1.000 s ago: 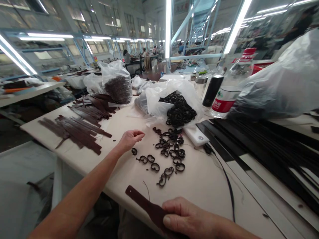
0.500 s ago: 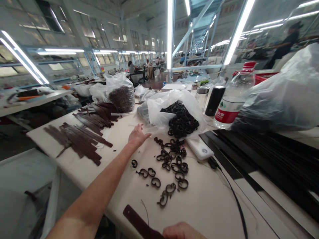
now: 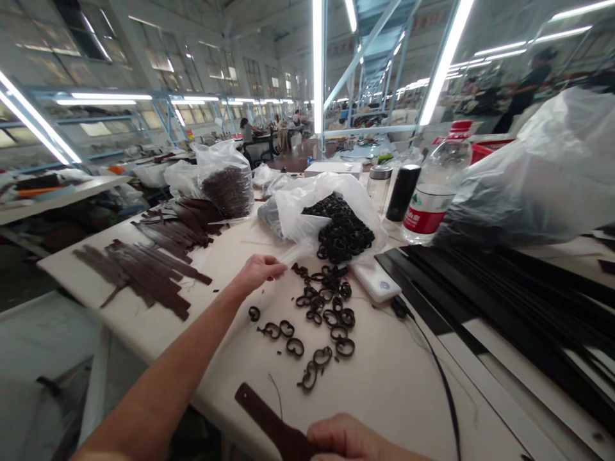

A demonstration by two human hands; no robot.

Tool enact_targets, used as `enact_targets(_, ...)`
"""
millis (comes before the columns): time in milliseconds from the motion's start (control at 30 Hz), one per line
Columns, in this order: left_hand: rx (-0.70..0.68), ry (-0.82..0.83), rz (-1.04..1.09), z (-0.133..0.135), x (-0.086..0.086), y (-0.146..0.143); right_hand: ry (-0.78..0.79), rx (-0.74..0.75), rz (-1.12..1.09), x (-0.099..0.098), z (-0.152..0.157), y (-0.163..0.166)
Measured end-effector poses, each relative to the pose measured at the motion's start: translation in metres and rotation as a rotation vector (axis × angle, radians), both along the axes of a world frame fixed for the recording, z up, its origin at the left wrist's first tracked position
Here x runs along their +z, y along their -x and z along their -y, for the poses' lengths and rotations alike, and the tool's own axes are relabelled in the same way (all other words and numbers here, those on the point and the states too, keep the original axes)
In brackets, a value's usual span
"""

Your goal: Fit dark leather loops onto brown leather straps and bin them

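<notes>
My left hand (image 3: 262, 270) reaches out over the middle of the table. Its fingers are closed in a pinch at the near edge of a clear plastic bag (image 3: 298, 195), whose film stretches to the fingertips. Black curled loops (image 3: 343, 234) fill the mouth of that bag. Several more dark loops (image 3: 331, 314) lie scattered on the table, to the right of my left hand and in front of it. At the bottom edge, my right hand (image 3: 346, 435) grips a dark brown strap (image 3: 264, 416) with a small hole near its rounded end; part of this hand is cut off.
Brown strips (image 3: 139, 275) lie in piles at the left, before a bag of brown pieces (image 3: 228, 186). A white power bank (image 3: 377, 282) with a black cable, a bottle (image 3: 427, 205) and a black flask (image 3: 403, 192) stand right of centre. Long black strips (image 3: 504, 307) cover the right side.
My left hand has drawn slightly nearer, and its spread fingers have closed on the bag's edge. My right hand, still holding the strap, has come further into view. The camera has turned slightly right.
</notes>
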State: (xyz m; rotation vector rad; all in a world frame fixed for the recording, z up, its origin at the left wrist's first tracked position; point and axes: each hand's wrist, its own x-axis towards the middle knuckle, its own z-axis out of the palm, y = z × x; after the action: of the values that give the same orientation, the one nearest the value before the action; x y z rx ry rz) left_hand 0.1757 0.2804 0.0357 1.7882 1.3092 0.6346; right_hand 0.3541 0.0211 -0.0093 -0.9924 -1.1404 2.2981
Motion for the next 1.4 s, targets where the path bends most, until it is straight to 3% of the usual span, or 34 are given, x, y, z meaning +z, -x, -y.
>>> enact_targets(167,-0.005,0.131,0.259,0.057,0.018,0.025,-0.022,-0.102,-0.086,0.004,0.001,0.005)
enact_targets(333,0.076,0.216,0.482,0.132,0.023,0.046,-0.044,-0.214,-0.07,0.016,0.004,0.008)
enact_targets(467,0.211,0.21,0.497,0.177,0.016,0.06,-0.202,-0.324,-0.093,0.027,0.003,0.003)
enact_targets(567,0.244,0.282,0.514,0.2,0.006,0.062,-0.177,-0.422,-0.164,0.03,0.001,0.004)
enact_targets(800,0.031,0.489,0.52,0.245,-0.014,0.026,-0.098,-0.512,-0.181,0.027,-0.003,0.014)
enact_targets(867,-0.026,0.403,0.435,0.252,-0.017,0.023,-0.124,-0.574,-0.114,0.028,-0.005,0.012)
enact_targets(967,-0.051,-0.022,0.167,0.247,-0.02,0.04,-0.127,-0.668,-0.028,0.028,-0.007,0.007)
enact_targets(1033,0.015,-0.342,-0.062,0.236,-0.025,0.065,-0.097,-0.708,-0.006,0.027,-0.009,0.005)
enact_targets(1100,0.121,-0.526,-0.313,0.219,-0.03,0.094,-0.07,-0.707,-0.003,0.027,-0.01,0.006)
enact_targets(1200,0.215,-0.512,-0.642,0.193,-0.039,0.126,-0.062,-0.667,-0.014,0.026,-0.01,0.01)
enact_targets(1267,0.201,-0.433,-0.782,0.18,-0.043,0.134,-0.065,-0.644,-0.013,0.027,-0.009,0.013)
enact_targets(1400,0.112,-0.37,-0.849,0.169,-0.041,0.13,-0.084,-0.641,-0.012,0.027,-0.009,0.014)
